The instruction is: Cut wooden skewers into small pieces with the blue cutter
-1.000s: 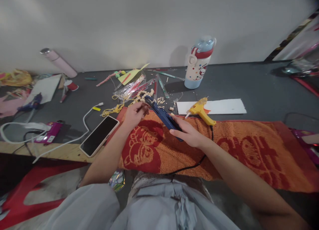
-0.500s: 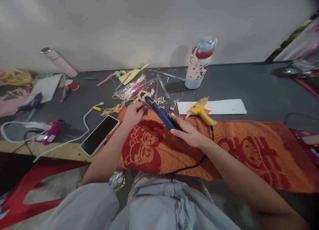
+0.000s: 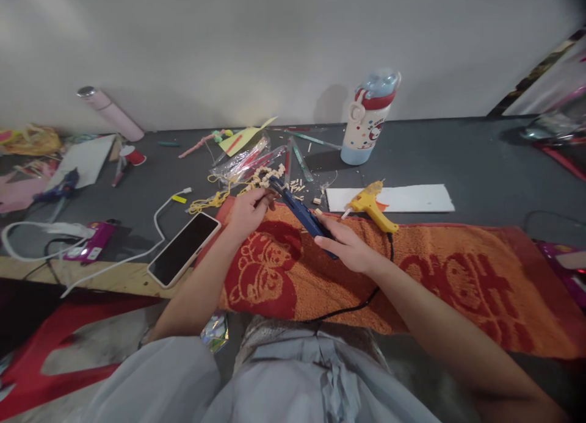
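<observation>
My right hand (image 3: 344, 245) is wrapped round the rear end of a long dark blue hand tool (image 3: 302, 214), whose exact kind I cannot make out. The tool slants up and left over the orange and red towel (image 3: 329, 282). Close to its far tip, my left hand (image 3: 251, 208) is closed in a pinch; what sits between the fingertips is too small to tell. Just beyond the tip lie a cluster of small pale wooden pieces (image 3: 265, 175) and loose short stick bits (image 3: 297, 185). Right of the tool rests a yellow glue gun (image 3: 370, 204) on a white strip of board (image 3: 414, 198).
A phone (image 3: 184, 250) lies left of my left forearm, beside a white cable (image 3: 158, 218) and a purple power strip (image 3: 94, 243). A cartoon water bottle (image 3: 367, 121) stands behind. Plastic packets (image 3: 242, 163), yellow cord (image 3: 208, 200) and a pink flask (image 3: 111, 113) are at the back left.
The view has shifted very slightly. My left fingers have moved a little at the tool's tip; the right hand keeps its hold on the blue tool.
</observation>
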{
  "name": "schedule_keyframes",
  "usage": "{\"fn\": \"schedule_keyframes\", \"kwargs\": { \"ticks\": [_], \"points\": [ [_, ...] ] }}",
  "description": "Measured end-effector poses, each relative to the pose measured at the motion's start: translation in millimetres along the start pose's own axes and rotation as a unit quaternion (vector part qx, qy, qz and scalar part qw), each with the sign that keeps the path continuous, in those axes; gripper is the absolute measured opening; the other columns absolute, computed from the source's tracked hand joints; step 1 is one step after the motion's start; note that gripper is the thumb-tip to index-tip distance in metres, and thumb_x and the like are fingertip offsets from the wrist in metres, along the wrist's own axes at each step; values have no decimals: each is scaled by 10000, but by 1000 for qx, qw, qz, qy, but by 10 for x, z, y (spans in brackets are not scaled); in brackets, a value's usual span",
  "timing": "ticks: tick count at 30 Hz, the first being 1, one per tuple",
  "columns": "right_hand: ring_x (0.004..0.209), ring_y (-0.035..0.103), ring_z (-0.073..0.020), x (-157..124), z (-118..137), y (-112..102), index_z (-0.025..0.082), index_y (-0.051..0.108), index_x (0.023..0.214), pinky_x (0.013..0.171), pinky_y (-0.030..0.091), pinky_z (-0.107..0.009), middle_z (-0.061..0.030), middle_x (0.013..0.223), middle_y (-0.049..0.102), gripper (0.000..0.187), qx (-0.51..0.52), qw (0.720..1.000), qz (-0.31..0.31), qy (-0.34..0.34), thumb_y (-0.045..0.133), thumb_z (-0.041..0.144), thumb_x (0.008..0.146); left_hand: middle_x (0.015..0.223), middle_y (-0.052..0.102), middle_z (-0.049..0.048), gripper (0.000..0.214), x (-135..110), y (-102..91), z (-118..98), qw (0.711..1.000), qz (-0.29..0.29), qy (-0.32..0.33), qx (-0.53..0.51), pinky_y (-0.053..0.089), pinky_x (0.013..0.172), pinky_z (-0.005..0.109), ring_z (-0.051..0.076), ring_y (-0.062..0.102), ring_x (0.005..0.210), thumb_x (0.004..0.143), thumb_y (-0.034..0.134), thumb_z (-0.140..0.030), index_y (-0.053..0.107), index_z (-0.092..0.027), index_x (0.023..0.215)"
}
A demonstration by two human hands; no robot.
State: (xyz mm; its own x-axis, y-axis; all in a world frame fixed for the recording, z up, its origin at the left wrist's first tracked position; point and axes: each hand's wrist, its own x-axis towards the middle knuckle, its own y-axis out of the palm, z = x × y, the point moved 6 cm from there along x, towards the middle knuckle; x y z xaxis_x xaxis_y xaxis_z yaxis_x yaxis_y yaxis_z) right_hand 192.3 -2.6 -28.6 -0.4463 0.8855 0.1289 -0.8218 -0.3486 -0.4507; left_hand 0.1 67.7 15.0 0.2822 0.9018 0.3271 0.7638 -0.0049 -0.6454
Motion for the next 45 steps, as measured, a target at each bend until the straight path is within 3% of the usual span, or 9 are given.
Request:
{"fn": "schedule_keyframes", "kwargs": {
  "ticks": [4,6,8,10,13,15,17,34,45],
  "points": [
    [1269,454,-303,12,-28,17,144,423,1353,1079,307,-480,-142,1362,510,610,25,999,-30,11,426,530,881,950,646,92,167,-90,-132,-173,982,-139,67,108,410,895,363,219,562,963,829,532,-327,605,-177,842],
    [1272,445,-307,17,-46,27,132,415,1355,1085,295,-485,-153,1375,494,628,37,998,-49,22,433,537,875,879,631,91,217,-156,-131,-251,976,-173,75,107,404,899,377,219,555,922,830,539,-382,584,-174,787],
    [1251,463,-304,20,-35,43,126,415,1348,1075,307,-485,-157,1358,506,637,55,996,-68,24,436,549,871,742,605,65,312,-181,-11,-271,990,-123,43,54,438,809,348,192,559,779,845,510,-452,564,-172,717],
    [1214,495,-289,25,24,77,132,425,1335,1055,340,-464,-146,1323,533,621,75,994,-74,3,424,553,878,734,618,53,384,-195,200,-250,998,-28,-25,-55,461,762,322,178,574,737,834,501,-537,587,-166,788],
    [1196,505,-270,31,128,146,152,446,1316,1041,359,-433,-129,1300,549,578,95,993,-66,-30,397,545,895,887,669,81,530,-229,488,-326,957,74,-51,-277,479,830,332,194,617,841,758,549,-635,584,-145,959],
    [1196,500,-271,33,165,183,151,436,1325,1035,362,-435,-135,1295,547,578,97,993,-60,-37,392,539,899,975,675,100,555,-253,598,-358,922,103,-72,-367,475,881,351,207,626,912,745,591,-612,560,-144,1042],
    [1201,493,-280,35,173,205,144,426,1332,1033,359,-448,-143,1274,554,591,94,993,-56,-37,392,543,897,1016,672,110,530,-271,631,-368,908,100,-84,-398,468,916,365,218,622,964,747,611,-582,561,-148,1047],
    [1203,495,-297,43,88,232,135,416,1352,1035,347,-483,-159,1338,516,592,107,993,-40,-15,418,509,893,1001,673,113,480,-289,656,-300,906,77,-96,-405,484,907,369,237,626,980,725,646,-564,599,-139,941],
    [1222,474,-285,45,80,219,189,413,1375,1026,368,-493,-107,1220,594,534,107,993,-53,-17,450,428,899,987,672,96,492,-295,697,-240,900,63,-119,-416,485,875,338,216,624,947,703,665,-568,596,-143,940]
  ]
}}
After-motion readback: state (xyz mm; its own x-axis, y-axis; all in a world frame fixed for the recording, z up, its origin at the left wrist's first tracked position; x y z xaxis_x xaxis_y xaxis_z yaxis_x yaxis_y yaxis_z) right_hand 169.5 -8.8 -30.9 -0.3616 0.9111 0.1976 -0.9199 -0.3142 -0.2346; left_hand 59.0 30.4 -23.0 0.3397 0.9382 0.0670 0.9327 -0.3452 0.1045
